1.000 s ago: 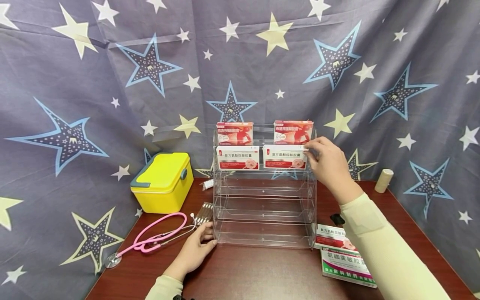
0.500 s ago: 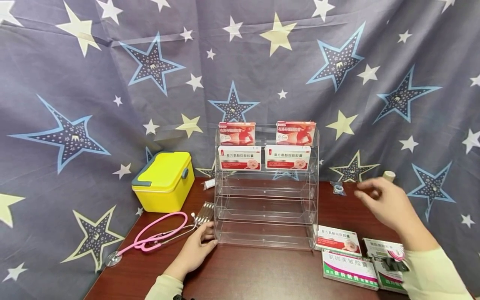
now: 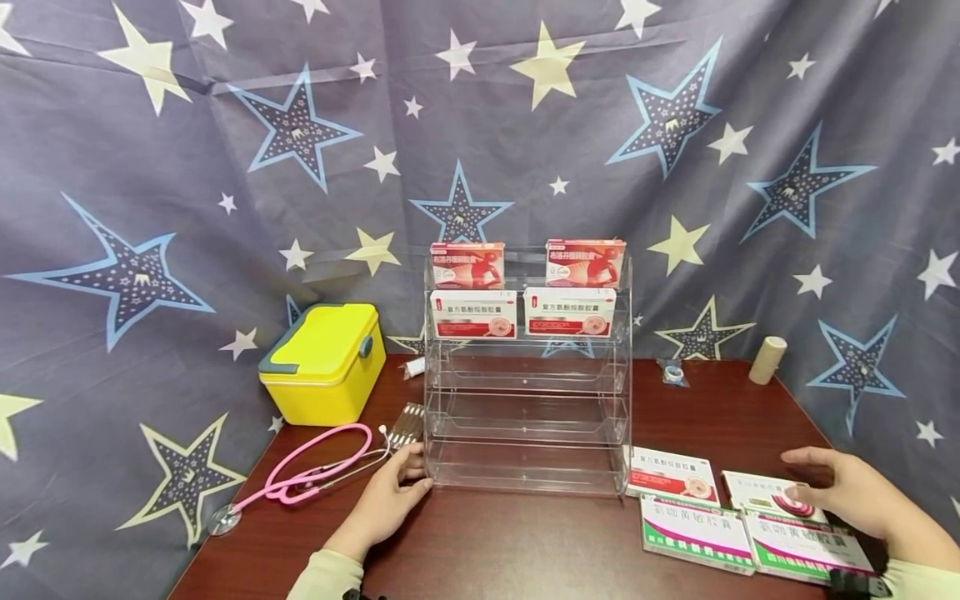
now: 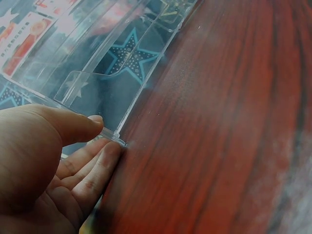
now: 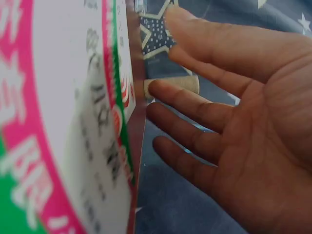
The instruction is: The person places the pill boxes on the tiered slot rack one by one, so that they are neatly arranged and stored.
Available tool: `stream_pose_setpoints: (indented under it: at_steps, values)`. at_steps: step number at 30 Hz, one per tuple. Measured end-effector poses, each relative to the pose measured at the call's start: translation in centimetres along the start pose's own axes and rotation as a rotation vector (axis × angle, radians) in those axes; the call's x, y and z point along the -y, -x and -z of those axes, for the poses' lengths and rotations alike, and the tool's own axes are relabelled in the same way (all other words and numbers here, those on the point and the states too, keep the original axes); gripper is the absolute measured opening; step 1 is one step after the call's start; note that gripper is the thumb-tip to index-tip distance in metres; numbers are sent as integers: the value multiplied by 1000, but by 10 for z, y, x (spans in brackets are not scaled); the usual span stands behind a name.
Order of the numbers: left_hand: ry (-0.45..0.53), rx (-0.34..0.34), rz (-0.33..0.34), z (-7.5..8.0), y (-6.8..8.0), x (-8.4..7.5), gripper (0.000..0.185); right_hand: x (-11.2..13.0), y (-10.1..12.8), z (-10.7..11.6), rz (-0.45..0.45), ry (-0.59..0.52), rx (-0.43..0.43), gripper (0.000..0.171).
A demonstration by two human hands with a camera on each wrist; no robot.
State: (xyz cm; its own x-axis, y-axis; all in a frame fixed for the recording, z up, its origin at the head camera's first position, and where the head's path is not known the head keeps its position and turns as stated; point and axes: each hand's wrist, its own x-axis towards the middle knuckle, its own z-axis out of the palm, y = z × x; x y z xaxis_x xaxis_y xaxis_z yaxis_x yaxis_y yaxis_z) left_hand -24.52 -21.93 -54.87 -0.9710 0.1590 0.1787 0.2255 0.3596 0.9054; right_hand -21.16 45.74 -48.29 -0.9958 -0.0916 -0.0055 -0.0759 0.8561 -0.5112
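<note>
Meanwhile right hand (image 3: pixel 851 492) spread wide above boxes (image 3: pixel 772 500).

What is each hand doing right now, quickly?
Left hand: open, fingers resting against the bottom corner of the clear rack.
Right hand: open, holding nothing, above the medicine boxes.

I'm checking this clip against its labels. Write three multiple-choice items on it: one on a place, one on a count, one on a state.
1. Where is the yellow case?
A. Left of the clear rack
B. On the rack's top shelf
C. Beside the tape roll

2. How many boxes stand on the rack?
A. Two
B. Four
C. Six

3. How is the right hand?
A. Gripping a box
B. Open above the flat boxes
C. On the stethoscope

Key: 1 A, it sits left of the rack. 2 B, two red above, two white below. 3 B, fingers straight, holding nothing.
</note>
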Motion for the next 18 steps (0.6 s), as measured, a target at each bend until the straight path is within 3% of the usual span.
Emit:
stream_pose_setpoints:
  at_steps: [10, 18]
  values:
    - [-14, -7, 3, 0, 2, -1, 51, -15, 4, -7, -22, -3, 90, 65]
    - [-16, -4, -3, 0, 1, -1, 51, -17, 5, -9, -42, -69, 97, 56]
